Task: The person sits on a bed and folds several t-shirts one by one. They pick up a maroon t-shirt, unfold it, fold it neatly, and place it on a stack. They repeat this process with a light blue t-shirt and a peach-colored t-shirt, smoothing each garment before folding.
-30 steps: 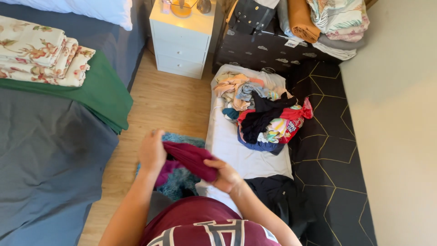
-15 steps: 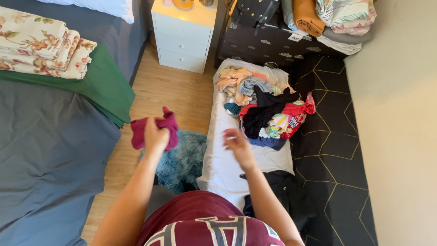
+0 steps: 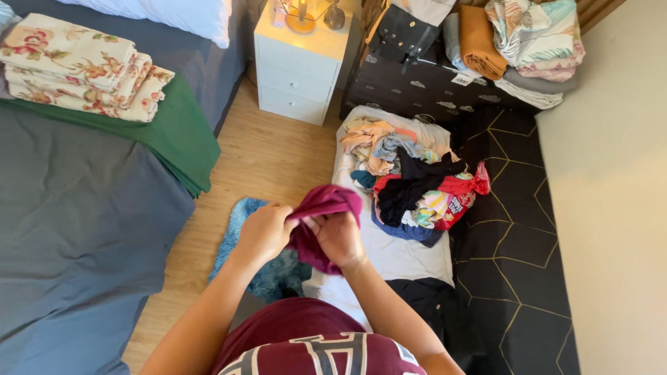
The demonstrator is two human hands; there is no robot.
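Note:
A small maroon garment (image 3: 321, 208) is bunched between both my hands, held above the floor in front of my chest. My left hand (image 3: 262, 232) grips its left side with the fingers closed over the cloth. My right hand (image 3: 338, 238) holds its lower right part, thumb tucked into the fabric. To the right of my hands, a mixed pile of clothes (image 3: 410, 177) lies on a white sheet (image 3: 396, 253) spread on the floor.
A bed with a grey cover (image 3: 76, 229) fills the left, bearing a green cloth (image 3: 170, 132) and folded floral linen (image 3: 76, 69). A white nightstand (image 3: 299, 62) stands at the back. A dark dresser (image 3: 424, 83) carries stacked textiles. A blue fluffy rug (image 3: 260, 274) lies below my hands.
Half a second ago my left hand alone held the garment out to the left and my right hand was empty over the sheet. Now both hands hold it together at the middle.

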